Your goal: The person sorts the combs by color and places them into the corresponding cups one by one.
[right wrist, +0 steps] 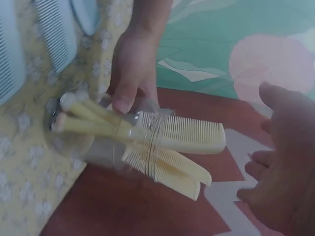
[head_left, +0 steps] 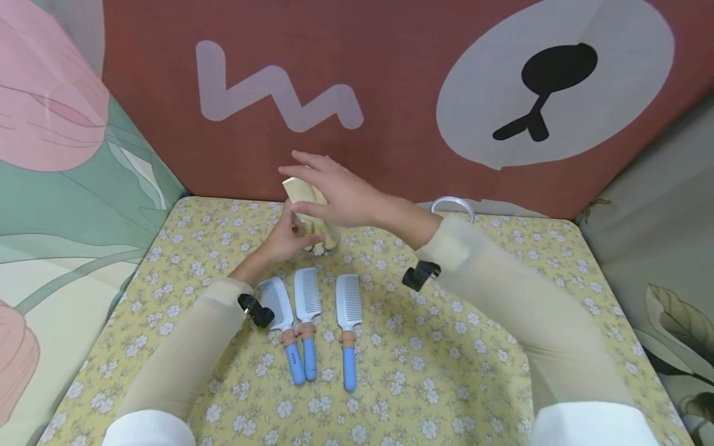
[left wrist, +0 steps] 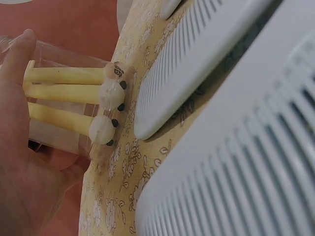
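Bearings are read from the head view, 12 o'clock being the far side. A reddish-brown backdrop (head_left: 390, 37) rises at 12 o'clock. A yellow floral cloth (head_left: 435, 371) covers the table in front of it. Beige sleeves (head_left: 558, 322) cover both forearms.

Right hand (head_left: 346, 195): positioned at 1 o'clock of a clear container (head_left: 333, 235), fingers extended and thumb spread away. It has hold of nothing; the right wrist view shows a gap between it and the container's contents.

Left hand (head_left: 284, 240): positioned at about 9 o'clock of the container, thumb and fingers curled round its wall in a firm-looking grip.

Three blue-handled combs (head_left: 307, 310) lie at 6 o'clock from the container, toothed ends pointing roughly to 12. Two lie close together; the third lies just apart at 3 o'clock from them.

The container is at 11 o'clock on the cloth. Whether its base touches the cloth cannot be told. Inside are three yellow combs (right wrist: 182, 135), handles down, toothed ends projecting past the rim.

A clear ring (head_left: 454, 199) sits near 3 o'clock from the container, partly hidden by the right arm. Small black wrist devices (head_left: 421, 275) are fitted at both wrists.
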A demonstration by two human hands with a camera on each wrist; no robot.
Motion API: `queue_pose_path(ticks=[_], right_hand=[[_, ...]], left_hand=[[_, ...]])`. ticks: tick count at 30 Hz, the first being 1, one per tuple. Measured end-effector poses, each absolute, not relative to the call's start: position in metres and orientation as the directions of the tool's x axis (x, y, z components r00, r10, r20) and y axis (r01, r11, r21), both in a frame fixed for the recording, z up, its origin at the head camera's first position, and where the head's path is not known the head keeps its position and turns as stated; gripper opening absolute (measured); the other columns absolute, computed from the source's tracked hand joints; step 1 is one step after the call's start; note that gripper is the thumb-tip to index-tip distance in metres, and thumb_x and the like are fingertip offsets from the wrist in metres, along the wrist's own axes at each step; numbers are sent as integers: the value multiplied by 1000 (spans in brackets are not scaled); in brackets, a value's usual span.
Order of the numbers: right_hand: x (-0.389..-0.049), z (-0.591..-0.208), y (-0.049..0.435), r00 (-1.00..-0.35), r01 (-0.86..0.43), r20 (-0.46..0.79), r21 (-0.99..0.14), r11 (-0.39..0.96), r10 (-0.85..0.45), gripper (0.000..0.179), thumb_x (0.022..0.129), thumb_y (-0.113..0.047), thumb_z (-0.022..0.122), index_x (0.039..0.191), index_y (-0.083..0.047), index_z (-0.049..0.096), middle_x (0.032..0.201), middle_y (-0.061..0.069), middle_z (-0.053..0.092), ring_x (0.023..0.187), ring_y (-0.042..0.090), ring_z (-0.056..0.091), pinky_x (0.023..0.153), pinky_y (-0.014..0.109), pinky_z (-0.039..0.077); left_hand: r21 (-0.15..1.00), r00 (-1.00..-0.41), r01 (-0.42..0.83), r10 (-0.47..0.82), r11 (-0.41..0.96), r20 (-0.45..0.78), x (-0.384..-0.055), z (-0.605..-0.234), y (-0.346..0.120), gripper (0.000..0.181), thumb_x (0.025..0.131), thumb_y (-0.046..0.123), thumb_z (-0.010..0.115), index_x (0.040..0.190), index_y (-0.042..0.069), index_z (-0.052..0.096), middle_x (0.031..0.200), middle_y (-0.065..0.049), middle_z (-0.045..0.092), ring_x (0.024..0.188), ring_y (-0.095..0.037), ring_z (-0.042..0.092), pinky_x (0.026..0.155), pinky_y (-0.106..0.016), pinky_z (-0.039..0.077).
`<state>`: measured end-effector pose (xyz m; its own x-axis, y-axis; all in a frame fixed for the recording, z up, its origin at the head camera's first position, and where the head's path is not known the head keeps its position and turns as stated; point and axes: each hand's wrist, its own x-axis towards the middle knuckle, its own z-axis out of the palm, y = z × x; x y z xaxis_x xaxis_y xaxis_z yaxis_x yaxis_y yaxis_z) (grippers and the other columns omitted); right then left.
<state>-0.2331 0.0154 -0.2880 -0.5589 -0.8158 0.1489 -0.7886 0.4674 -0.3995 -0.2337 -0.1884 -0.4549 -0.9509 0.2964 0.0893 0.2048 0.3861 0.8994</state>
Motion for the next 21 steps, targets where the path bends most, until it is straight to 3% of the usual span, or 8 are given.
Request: queue_pose_path(ticks=[2, 3, 4, 6, 9, 15, 21], right_hand=[[-226, -286, 24, -555, -810, 122, -305, 500, -823, 67, 103, -46, 57, 161, -21, 34, 170, 8, 15, 156, 21, 9, 126, 48, 4], [-223, -286, 28, -553, -818, 112, -261, 512, -826, 69, 103, -49, 57, 161, -23, 32, 170, 8, 13, 156, 21, 7, 125, 50, 1], [-220, -286, 33, -551, -825, 105, -222, 520, -828, 70, 102, -51, 57, 162, -25, 30, 170, 8, 12, 157, 21, 6, 124, 53, 0], [-215, -289, 43, -544, -835, 103, -166, 525, -832, 73, 101, -53, 57, 162, -26, 29, 170, 9, 12, 157, 24, 5, 123, 58, 0], [-207, -296, 61, -541, -840, 103, -111, 531, -835, 74, 101, -54, 58, 162, -26, 28, 170, 11, 12, 157, 26, 4, 122, 62, -1], [-194, -311, 102, -564, -825, 108, -36, 564, -819, 75, 100, -54, 59, 162, -27, 29, 170, 10, 11, 157, 29, 3, 121, 63, -4], [-185, -324, 147, -624, -780, 179, -98, 618, -760, 79, 97, -50, 66, 162, -24, 30, 170, 12, 12, 156, 33, 6, 120, 66, -2]], left_hand=[[908, -946, 214, 306, 359, 102, -235, -456, -189, 100, 91, 20, 79, 158, 26, 5, 124, -7, 50, 91, -21, 52, 79, -38, 46], [915, -944, 219, 312, 339, 111, -235, -456, -189, 101, 91, 18, 79, 159, 25, 4, 138, -8, 43, 107, -24, 52, 89, -42, 46], [917, -942, 223, 315, 330, 116, -236, -457, -190, 102, 91, 16, 79, 159, 24, 3, 151, -8, 33, 123, -27, 47, 100, -47, 43], [924, -941, 220, 316, 313, 117, -236, -458, -191, 102, 91, 14, 78, 159, 21, 2, 157, -14, 28, 144, -30, 32, 113, -55, 33], [928, -948, 201, 300, 313, 104, -236, -460, -191, 103, 91, 14, 78, 160, 19, 3, 158, -16, 27, 146, -34, 29, 116, -59, 29], [929, -960, 182, 263, 321, 97, -234, -458, -189, 103, 88, 13, 81, 159, 15, 7, 156, -17, 32, 144, -35, 33, 117, -57, 29], [933, -962, 171, 256, 318, 89, -235, -458, -189, 104, 88, 14, 82, 160, 17, 7, 157, -16, 31, 146, -35, 32, 117, -58, 28]])
